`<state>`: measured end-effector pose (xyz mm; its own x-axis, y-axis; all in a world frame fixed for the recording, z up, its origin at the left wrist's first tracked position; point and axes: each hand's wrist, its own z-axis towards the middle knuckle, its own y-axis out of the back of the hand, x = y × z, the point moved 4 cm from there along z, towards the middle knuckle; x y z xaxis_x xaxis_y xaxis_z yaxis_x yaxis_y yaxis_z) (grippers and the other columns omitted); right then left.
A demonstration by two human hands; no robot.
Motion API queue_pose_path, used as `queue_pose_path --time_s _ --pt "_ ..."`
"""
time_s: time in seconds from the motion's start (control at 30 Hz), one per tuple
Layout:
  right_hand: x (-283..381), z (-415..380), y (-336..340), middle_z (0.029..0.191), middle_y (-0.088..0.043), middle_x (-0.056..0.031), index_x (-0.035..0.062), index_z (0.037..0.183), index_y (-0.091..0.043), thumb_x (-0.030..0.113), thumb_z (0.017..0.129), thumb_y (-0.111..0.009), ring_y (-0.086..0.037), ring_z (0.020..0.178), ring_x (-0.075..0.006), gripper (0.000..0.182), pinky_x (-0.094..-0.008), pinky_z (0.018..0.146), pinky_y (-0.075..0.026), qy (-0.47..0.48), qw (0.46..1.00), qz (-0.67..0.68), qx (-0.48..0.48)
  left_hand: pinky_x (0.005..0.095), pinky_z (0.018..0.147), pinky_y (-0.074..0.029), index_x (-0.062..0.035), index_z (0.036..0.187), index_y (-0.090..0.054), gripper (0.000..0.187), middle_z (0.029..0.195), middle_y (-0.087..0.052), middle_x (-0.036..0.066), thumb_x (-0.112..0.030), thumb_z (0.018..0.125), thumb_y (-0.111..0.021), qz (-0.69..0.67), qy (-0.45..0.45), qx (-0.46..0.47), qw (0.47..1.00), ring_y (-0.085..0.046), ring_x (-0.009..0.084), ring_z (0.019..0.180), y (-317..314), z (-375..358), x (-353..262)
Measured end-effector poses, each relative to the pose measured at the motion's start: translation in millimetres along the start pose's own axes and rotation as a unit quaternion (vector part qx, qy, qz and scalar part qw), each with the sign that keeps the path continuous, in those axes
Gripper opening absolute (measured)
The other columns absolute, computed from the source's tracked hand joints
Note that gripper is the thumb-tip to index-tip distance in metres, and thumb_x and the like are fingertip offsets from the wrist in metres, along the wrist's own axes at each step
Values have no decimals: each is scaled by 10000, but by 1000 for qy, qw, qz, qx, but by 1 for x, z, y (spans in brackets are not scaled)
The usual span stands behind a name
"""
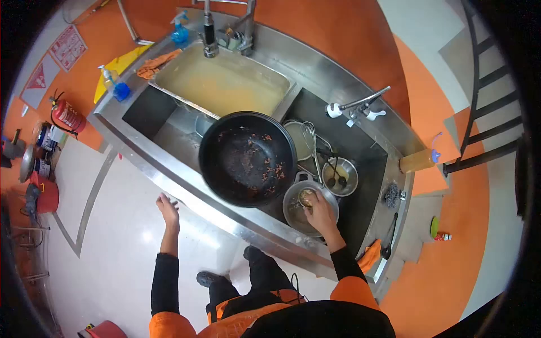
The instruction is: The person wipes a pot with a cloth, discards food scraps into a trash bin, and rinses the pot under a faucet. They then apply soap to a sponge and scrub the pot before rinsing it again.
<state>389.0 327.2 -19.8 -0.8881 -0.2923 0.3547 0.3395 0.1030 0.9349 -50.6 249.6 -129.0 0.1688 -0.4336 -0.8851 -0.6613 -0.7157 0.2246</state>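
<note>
My right hand [318, 212] reaches into a grey metal pot [298, 222] in the right sink basin. Its fingers close round a small round yellowish thing [306, 197], too blurred to tell its kind. My left hand [168, 209] hangs in the air in front of the sink edge, fingers stretched and holding nothing. A large black wok [242, 160], with brown food bits stuck inside, rests over the sink between the hands. Beside the pot, a metal bowl [349, 174] holds black spoons [337, 179]. A wire whisk [311, 141] leans nearby against another pot [297, 138].
A big tray of cloudy yellowish water [220, 84] sits in the left basin under a faucet [209, 42]. A soap bottle [117, 87] stands at the left corner. On the right rim lie a steel scrubber [391, 195], a black ladle [389, 239] and an orange cloth [369, 256].
</note>
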Motion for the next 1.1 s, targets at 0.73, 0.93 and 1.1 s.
queue_pose_path --time_s 0.73,0.93,1.1 --pt "354 39 127 850 -562 -145 16 837 -571 65 697 -588 -560 772 -317 149 -354 669 -441 60 941 -45 -330 277 441 -424 -16 1078 -339 385 776 -504 92 -245 793 -458 6 121 -136 983 -547 188 575 583 44 218" --pt "451 168 0 834 -554 -145 64 769 -564 85 671 -588 -547 781 -338 103 -407 641 -434 75 963 45 -255 322 362 -426 -13 699 -530 239 567 -535 99 -216 773 -427 97 104 30 989 -555 201 479 610 183 205" --pt "490 262 -124 875 -556 -151 74 803 -574 110 702 -569 -558 799 -328 107 -411 693 -454 5 960 -4 -281 265 441 -423 -65 642 -487 279 553 -514 53 -272 817 -420 83 119 163 976 -521 152 489 668 190 213"
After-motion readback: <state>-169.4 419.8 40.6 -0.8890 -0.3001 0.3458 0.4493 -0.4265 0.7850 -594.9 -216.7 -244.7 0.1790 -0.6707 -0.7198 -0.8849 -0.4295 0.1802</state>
